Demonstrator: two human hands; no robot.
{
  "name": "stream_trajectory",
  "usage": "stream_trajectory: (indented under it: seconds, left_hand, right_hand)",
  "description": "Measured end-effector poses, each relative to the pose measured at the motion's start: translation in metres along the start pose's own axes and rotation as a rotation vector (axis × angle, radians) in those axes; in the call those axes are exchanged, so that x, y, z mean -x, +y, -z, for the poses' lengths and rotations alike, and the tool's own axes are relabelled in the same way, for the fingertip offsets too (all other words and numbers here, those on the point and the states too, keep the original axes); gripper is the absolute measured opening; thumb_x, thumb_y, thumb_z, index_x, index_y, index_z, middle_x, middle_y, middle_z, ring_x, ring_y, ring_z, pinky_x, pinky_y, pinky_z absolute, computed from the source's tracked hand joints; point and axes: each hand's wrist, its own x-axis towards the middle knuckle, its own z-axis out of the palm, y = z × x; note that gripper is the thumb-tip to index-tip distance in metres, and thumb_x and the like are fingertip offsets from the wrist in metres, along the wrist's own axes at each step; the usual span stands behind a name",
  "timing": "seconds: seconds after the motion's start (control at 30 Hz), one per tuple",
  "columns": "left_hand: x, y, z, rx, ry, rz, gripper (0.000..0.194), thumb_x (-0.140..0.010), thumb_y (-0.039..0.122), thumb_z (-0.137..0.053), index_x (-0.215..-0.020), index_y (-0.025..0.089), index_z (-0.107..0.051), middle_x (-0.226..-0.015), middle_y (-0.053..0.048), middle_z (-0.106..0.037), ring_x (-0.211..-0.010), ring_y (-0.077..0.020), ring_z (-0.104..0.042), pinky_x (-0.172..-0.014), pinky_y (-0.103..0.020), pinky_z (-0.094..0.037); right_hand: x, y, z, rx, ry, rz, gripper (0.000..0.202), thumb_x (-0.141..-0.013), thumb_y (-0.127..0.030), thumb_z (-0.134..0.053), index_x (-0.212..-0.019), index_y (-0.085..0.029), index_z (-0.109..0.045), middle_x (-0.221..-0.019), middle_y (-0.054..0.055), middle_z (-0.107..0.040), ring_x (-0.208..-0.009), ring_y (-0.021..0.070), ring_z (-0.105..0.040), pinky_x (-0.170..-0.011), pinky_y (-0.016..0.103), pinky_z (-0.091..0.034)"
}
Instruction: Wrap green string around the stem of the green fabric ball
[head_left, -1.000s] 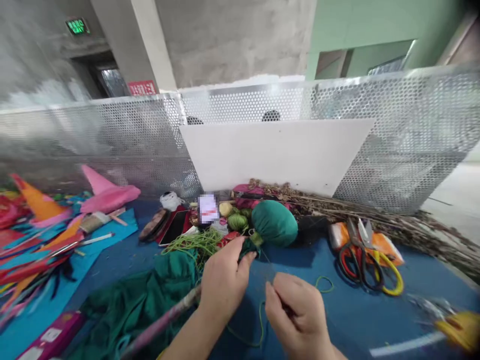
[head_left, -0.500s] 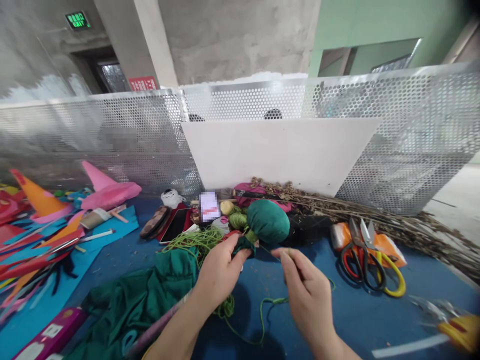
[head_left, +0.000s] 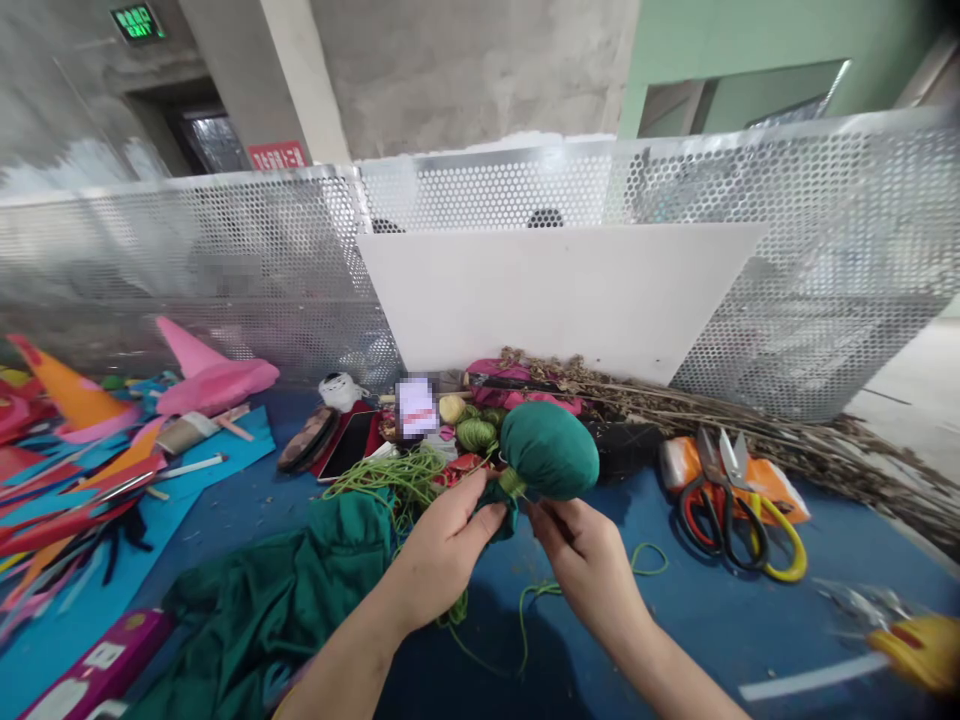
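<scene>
A stuffed ball of dark green cloth (head_left: 550, 450) is held just above the table. Its neck is wound with light green yarn (head_left: 512, 483). My left hand (head_left: 448, 550) is closed on the gathered cloth below that neck. Close by on the right, my right hand (head_left: 583, 552) is pinched on the green yarn, its fingertips near the neck and mostly hidden. Loose yarn trails on the table below and loops out right of my right hand. Left of my left hand lie a tangle of green yarn (head_left: 397, 478) and a spread of dark green cloth (head_left: 300, 590).
Scissors (head_left: 724, 515) rest on an orange packet at right, with a yellow-handled tool (head_left: 911, 645) nearer. Dried stalks (head_left: 750, 415) lie along the back before a white board (head_left: 562, 300). A phone (head_left: 350, 447), pink hat (head_left: 214, 375) and felt strips (head_left: 97, 500) are at left.
My right hand has moved left and closer to the ball's neck. The ball has shifted slightly right and tilted. The whole view has shifted a little.
</scene>
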Motion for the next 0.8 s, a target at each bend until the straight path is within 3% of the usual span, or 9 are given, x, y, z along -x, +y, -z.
stream_trajectory:
  seconds: [0.17, 0.3, 0.47, 0.6, 0.8]
  left_hand:
    - [0.002, 0.002, -0.006, -0.127, 0.079, 0.003, 0.047, -0.093, 0.049, -0.047, -0.132, 0.024, -0.057, -0.133, -0.007, -0.062, -0.125, -0.0280, -0.055, -0.103, -0.037, -0.044]
    - [0.000, 0.003, -0.010, -0.299, 0.117, 0.027, 0.040, -0.092, 0.045, -0.052, -0.125, 0.025, -0.060, -0.113, -0.007, -0.072, -0.109, -0.0289, -0.064, -0.092, -0.038, -0.051]
    - [-0.002, -0.002, -0.005, -0.154, 0.070, -0.040, 0.037, -0.096, 0.035, -0.046, -0.130, 0.024, -0.058, -0.128, -0.006, -0.065, -0.124, -0.0258, -0.055, -0.102, -0.035, -0.045]
    - [-0.003, -0.005, -0.005, 0.001, 0.068, -0.008, 0.041, -0.095, 0.034, -0.048, -0.133, 0.021, -0.055, -0.131, -0.007, -0.063, -0.126, -0.0257, -0.054, -0.102, -0.034, -0.046]
    - [-0.003, -0.012, -0.013, -0.185, 0.176, 0.002, 0.037, -0.093, 0.034, -0.049, -0.125, 0.019, -0.059, -0.118, -0.009, -0.070, -0.114, -0.0263, -0.062, -0.094, -0.034, -0.050]
  right_hand:
    - [0.001, 0.001, -0.002, -0.017, -0.048, -0.019, 0.031, -0.093, -0.040, -0.047, -0.073, -0.018, -0.057, -0.060, -0.001, -0.057, -0.053, 0.0123, -0.049, -0.050, 0.021, -0.036]
    - [0.001, -0.003, -0.001, 0.036, -0.031, 0.020, 0.032, -0.093, -0.037, -0.046, -0.068, -0.019, -0.054, -0.057, -0.001, -0.055, -0.051, 0.0121, -0.050, -0.049, 0.021, -0.035]
    - [0.000, -0.006, 0.003, 0.121, 0.006, 0.079, 0.033, -0.094, -0.032, -0.045, -0.065, -0.020, -0.053, -0.058, -0.001, -0.053, -0.053, 0.0118, -0.051, -0.051, 0.021, -0.035]
    - [0.001, -0.010, 0.006, 0.187, 0.010, 0.207, 0.036, -0.094, -0.025, -0.043, -0.059, -0.021, -0.043, -0.056, -0.002, -0.046, -0.052, 0.0108, -0.047, -0.053, 0.022, -0.033]
    - [0.006, -0.013, 0.005, 0.259, 0.036, 0.292, 0.035, -0.092, -0.019, -0.043, -0.057, -0.022, -0.037, -0.053, -0.003, -0.043, -0.049, 0.0102, -0.042, -0.052, 0.023, -0.030]
